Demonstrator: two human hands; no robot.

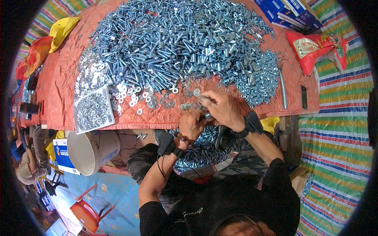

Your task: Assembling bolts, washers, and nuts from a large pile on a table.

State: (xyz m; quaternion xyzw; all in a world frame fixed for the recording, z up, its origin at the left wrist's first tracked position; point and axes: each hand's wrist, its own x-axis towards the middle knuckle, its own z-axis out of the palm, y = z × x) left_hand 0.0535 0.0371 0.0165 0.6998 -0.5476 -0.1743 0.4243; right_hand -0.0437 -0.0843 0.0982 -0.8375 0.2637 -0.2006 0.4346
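My left hand (191,125) is at the near edge of the red cloth, its fingers curled, with small flat washers (185,106) at its fingertips. Close against it on the right, my right hand (225,109) has thumb and fingers drawn together above the cloth. A small shiny metal piece (207,115) shows between the hands; its kind and which hand grips it are unclear. Loose washers (138,95) are spread to the left of the hands. Beyond lies a large heap of metal sleeves and bolts (169,47), with a pile of nuts (258,84) to the right.
A white tray (111,105) of small metal rings stands on the cloth's left edge, above a pale bucket (83,151). On the right lie a metal rod (283,88), a dark flat object (304,97) and a red bag (311,49). More metal parts (201,157) lie below the table edge.
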